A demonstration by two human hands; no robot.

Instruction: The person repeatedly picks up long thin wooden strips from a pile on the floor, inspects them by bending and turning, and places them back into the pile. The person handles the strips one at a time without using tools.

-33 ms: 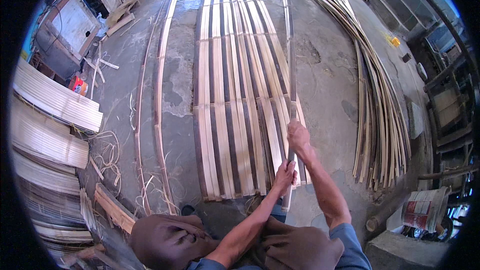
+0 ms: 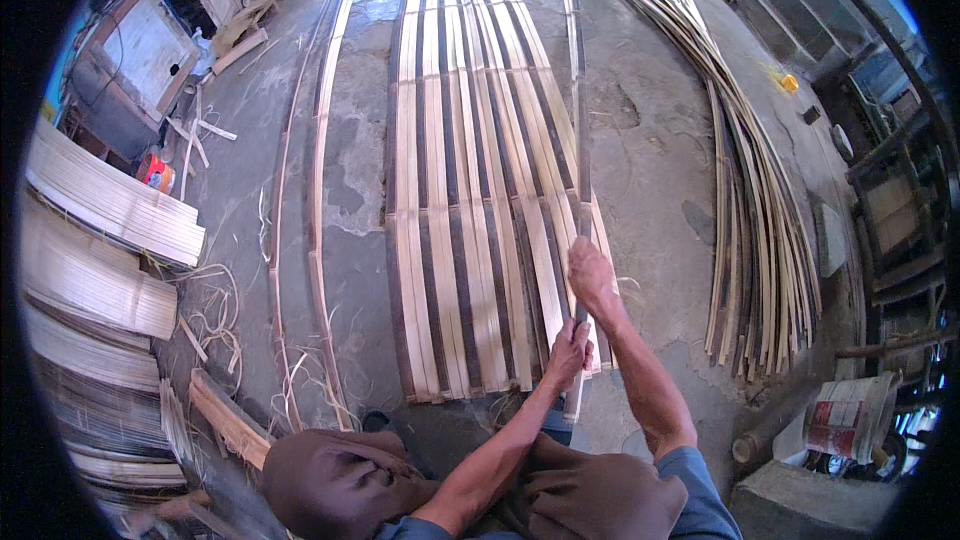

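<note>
A long row of flat bamboo slats (image 2: 470,180), pale and dark in turn, lies side by side on the concrete floor, running away from me. One long dark bamboo strip (image 2: 578,120) runs along the right edge of the row. My right hand (image 2: 592,278) is closed around this strip from above. My left hand (image 2: 570,352) grips the same strip nearer its close end, just below the right hand. My knees in brown trousers show at the lower edge.
A curved heap of bamboo strips (image 2: 750,190) lies to the right. Two loose long slats (image 2: 318,170) lie left of the row. Stacked slat bundles (image 2: 100,240) line the left side. A tin (image 2: 155,172), wood scraps and shavings lie around.
</note>
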